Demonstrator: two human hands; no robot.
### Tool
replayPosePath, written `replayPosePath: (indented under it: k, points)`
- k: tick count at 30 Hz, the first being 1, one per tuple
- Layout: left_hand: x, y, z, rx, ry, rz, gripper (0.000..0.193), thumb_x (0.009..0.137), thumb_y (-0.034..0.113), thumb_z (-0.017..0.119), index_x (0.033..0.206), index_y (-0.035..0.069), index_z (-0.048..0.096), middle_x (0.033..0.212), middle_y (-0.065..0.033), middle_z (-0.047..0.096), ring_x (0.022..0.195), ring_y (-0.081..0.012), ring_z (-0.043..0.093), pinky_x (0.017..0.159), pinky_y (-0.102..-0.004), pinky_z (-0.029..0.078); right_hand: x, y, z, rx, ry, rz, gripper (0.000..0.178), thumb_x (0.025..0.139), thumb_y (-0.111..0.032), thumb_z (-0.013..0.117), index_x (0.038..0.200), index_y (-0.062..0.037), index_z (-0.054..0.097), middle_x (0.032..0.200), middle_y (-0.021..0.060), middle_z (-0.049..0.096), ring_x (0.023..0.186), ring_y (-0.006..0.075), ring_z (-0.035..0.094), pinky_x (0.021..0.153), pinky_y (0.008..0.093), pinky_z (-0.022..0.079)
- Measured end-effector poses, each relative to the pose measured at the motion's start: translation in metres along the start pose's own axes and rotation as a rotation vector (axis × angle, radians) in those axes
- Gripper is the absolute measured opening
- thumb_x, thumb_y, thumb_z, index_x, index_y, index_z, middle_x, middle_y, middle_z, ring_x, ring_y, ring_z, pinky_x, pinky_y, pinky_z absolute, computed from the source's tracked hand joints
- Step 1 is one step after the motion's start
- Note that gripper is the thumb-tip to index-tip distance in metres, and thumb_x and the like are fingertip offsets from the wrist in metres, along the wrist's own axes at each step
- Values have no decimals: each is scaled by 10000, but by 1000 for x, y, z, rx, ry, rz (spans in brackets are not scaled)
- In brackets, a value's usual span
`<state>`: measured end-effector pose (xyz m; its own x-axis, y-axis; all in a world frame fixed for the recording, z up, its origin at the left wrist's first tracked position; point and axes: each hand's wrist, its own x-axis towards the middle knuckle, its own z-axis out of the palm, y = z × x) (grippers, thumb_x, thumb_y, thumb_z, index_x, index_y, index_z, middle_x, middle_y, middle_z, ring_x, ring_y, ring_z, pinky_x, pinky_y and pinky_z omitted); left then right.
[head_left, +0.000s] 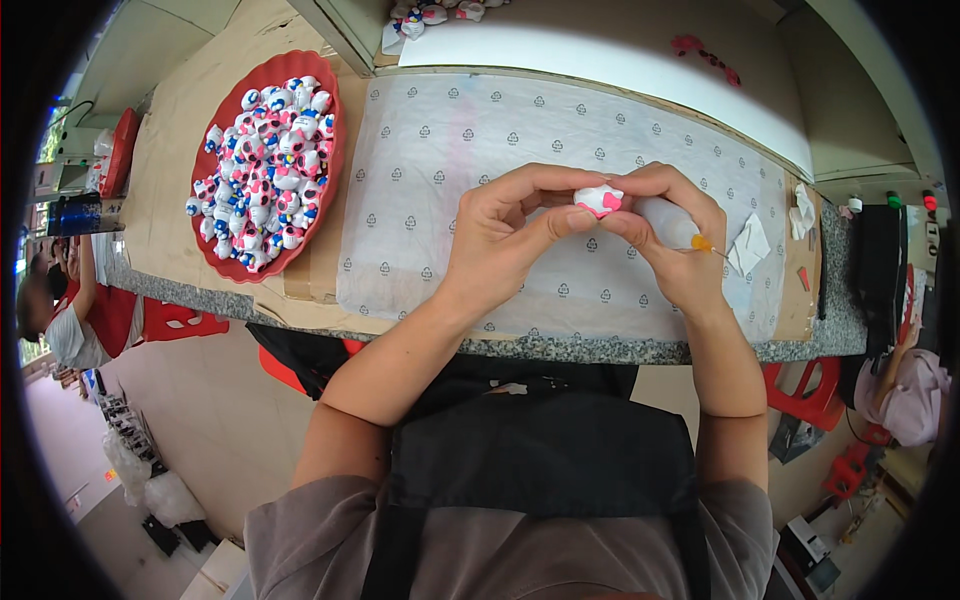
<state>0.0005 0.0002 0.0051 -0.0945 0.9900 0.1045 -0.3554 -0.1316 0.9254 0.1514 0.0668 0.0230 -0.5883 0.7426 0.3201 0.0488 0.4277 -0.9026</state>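
Observation:
A small white and pink figurine [599, 201] is pinched between my two hands over the sheet-covered table. My left hand [500, 225] grips it from the left with thumb and fingers. From the other side, my right hand [682, 240] touches it with thumb and fingertips. Tucked in that same right hand is a translucent squeeze bottle [665, 221] with an orange needle tip, its needle pointing outward to the right. At the left, a red scalloped tray [333, 150] is heaped with many similar figurines [265, 170] in white, pink and blue.
White printed sheeting [420, 200] covers the work area. A crumpled white tissue [748, 245] lies right of my hands. Behind, a white-floored shelf [590, 60] holds more figurines and pink pieces [705, 58]. The stone table edge [590, 350] runs before me. Other people sit at both sides.

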Motion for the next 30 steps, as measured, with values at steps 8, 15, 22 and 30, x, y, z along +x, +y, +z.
replayPosePath:
  k: [8,15,22,30]
  points:
    - [2,0,1,-52,43,-89,258,772,17,559,1030,0,549,950,-75,584,875,-129,550,770,-238,442,4,-2,0,165,-16,237,176,696,-6,637,859,-25,575,694,-6,542,642,47,500,575,180,408]
    - [-3,-2,1,134,56,-2,254,772,20,563,1026,10,562,927,-65,597,854,-112,552,760,-222,444,2,2,-1,231,-39,224,177,689,-6,631,856,-12,573,691,-1,541,619,48,490,565,176,397]
    - [-2,0,4,-20,62,-97,253,781,14,550,1033,-4,554,948,-77,588,861,-115,549,765,-229,447,1,5,-1,355,-22,366,200,693,-31,635,882,-15,575,715,-2,527,666,49,469,600,177,376]
    - [1,-6,0,38,156,0,232,790,32,544,1019,1,555,935,-66,587,846,-117,550,757,-242,446,11,17,10,570,-27,467,210,698,-40,630,892,-17,553,697,12,518,608,66,473,539,190,387]
